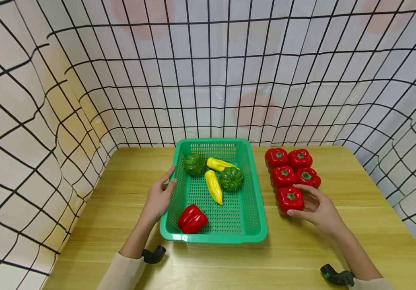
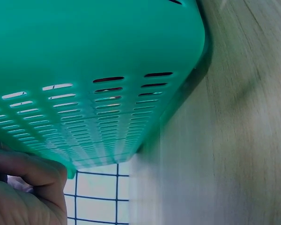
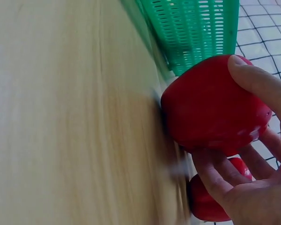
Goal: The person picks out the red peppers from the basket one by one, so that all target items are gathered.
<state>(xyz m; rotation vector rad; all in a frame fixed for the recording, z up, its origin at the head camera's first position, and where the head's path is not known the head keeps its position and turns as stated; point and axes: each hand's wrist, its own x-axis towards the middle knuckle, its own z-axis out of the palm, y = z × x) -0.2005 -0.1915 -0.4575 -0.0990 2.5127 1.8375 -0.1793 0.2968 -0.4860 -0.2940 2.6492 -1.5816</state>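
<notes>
My right hand (image 1: pixel 322 209) holds a red bell pepper (image 1: pixel 289 200), the nearest of a group of red bell peppers. Its thumb is at the near side and the fingers curl round the right side; the right wrist view shows this pepper (image 3: pixel 210 105) close over the table. My left hand (image 1: pixel 159 197) grips the left rim of a green plastic basket (image 1: pixel 260 213). Inside the basket, a red bell pepper (image 1: pixel 192 219) lies on its side at the near left. Two yellow peppers (image 1: pixel 213 187) and two green, ribbed vegetables (image 1: pixel 231 179) lie farther back.
Several other red bell peppers (image 1: pixel 283 176) stand close together on the wooden table (image 1: pixel 121 181), right of the basket. A white cloth with a black grid (image 1: pixel 208 72) rises behind the table and along both sides.
</notes>
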